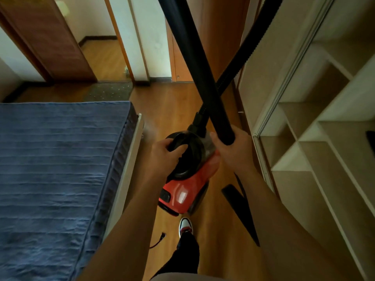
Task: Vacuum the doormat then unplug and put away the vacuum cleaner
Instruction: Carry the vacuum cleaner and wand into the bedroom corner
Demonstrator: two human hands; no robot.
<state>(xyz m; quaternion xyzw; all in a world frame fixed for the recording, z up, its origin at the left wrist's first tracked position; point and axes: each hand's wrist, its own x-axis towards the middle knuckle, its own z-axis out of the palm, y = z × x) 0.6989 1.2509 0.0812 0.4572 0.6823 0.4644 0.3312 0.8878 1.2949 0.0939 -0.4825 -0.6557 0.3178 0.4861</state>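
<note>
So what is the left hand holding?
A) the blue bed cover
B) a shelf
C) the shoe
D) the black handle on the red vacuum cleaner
D: the left hand curls its fingers into the black handle on top of the red vacuum cleaner, while the right hand grips the black tube.

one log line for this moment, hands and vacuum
left hand: grips vacuum cleaner top handle | right hand: grips black tube | hose: crosses behind tube | doormat: ahead, untouched | cord end: loose near shoe
</note>
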